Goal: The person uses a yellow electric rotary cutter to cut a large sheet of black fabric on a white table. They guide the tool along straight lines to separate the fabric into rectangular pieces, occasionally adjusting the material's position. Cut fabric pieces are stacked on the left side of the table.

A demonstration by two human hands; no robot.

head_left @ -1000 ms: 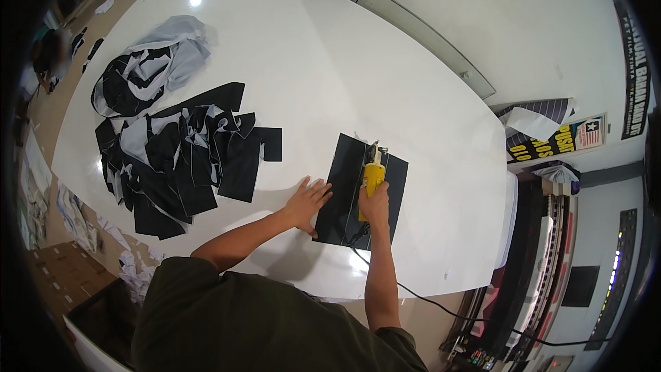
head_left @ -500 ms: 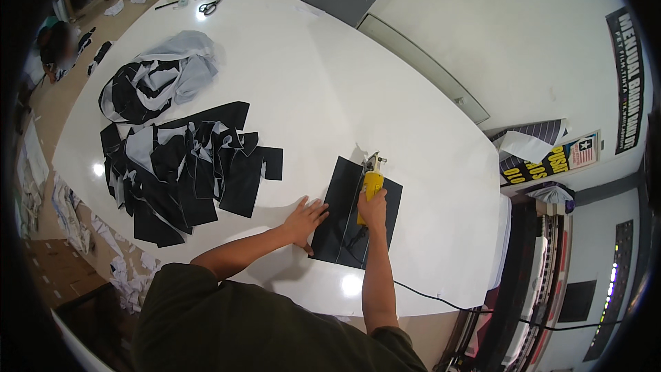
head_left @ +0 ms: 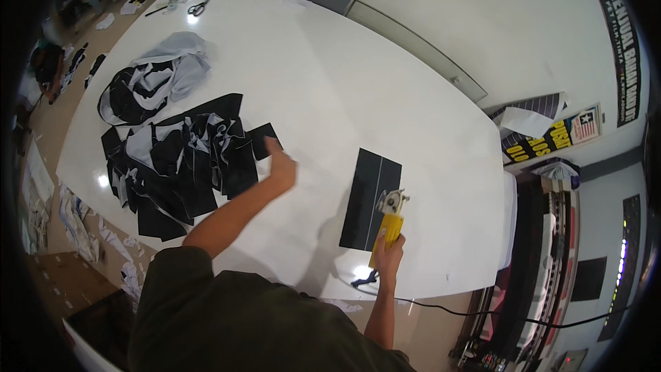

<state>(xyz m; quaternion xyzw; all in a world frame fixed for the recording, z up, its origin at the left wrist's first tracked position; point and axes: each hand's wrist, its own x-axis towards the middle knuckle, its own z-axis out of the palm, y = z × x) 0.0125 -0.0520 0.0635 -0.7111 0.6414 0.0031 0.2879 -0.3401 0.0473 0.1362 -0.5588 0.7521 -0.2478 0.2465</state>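
Note:
My right hand (head_left: 389,256) grips the yellow body of a handheld electric fabric cutter (head_left: 390,224), whose metal head points away from me. The head rests over the right edge of a black fabric panel (head_left: 368,196) lying flat, with a pale line running along its length. At the right edge of the cloth pile, my left hand (head_left: 281,165), slightly blurred, has its fingers together on a black fabric piece (head_left: 261,139). A heap of black and grey cut pieces (head_left: 179,165) spreads to its left.
Grey and black fabric (head_left: 162,72) lies bundled beyond the heap. Scissors (head_left: 202,3) lie at the far left of the white table (head_left: 310,83). The cutter's black cord (head_left: 468,312) runs off right. Rolls (head_left: 530,255) stand beyond the table's right edge; a person (head_left: 48,69) is at far left.
My left hand has left the fabric panel and swung left to the heap, where the outer black piece now lies tilted. The panel looks narrower. The cutter has come nearer to me and rightward.

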